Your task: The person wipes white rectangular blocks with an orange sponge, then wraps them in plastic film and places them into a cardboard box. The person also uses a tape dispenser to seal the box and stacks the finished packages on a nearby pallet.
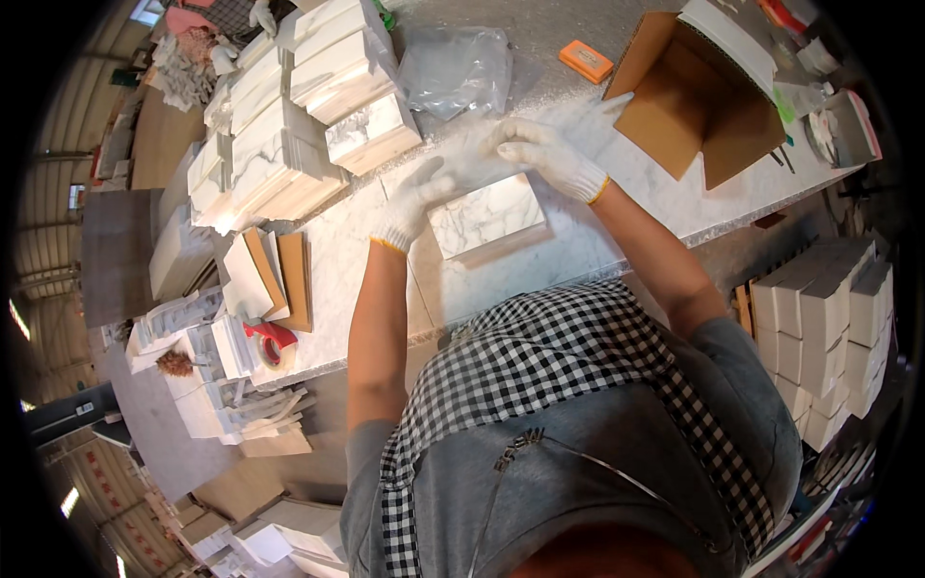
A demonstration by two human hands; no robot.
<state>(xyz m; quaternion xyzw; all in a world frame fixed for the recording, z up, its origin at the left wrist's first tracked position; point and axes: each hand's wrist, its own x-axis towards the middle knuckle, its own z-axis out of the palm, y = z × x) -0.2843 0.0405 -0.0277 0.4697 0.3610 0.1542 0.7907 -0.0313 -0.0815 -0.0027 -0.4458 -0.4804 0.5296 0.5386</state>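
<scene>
Lying flat on the long white marble-look table (pixel 617 241) is a small stack of square white stone tiles with grey veins (pixel 487 214), and both gloved hands are working at its far edge. The left hand in a white knit glove (pixel 416 200) is sitting at about ten o'clock from the stack, with its fingers bent and touching the stack's top left corner. The right hand in a white knit glove (pixel 549 154) is sitting at about one o'clock from the stack. Between the two hands, a thin see-through plastic sheet (pixel 472 154) is being pinched, and it is hanging just over the far side of the stack. Both hands are closing lightly on that sheet, not on the tiles.

At eleven o'clock from the stack, tall piles of white stone tiles (pixel 289 125) are standing close together. At twelve o'clock, a crumpled clear plastic bag (pixel 453 67) is lying on the table. At two o'clock, an open brown cardboard box (pixel 694 106) is sitting well apart from the hands, with a small orange block (pixel 586 60) just beside it. At eight o'clock, a red tape roll (pixel 272 345) is resting near the table's edge.
</scene>
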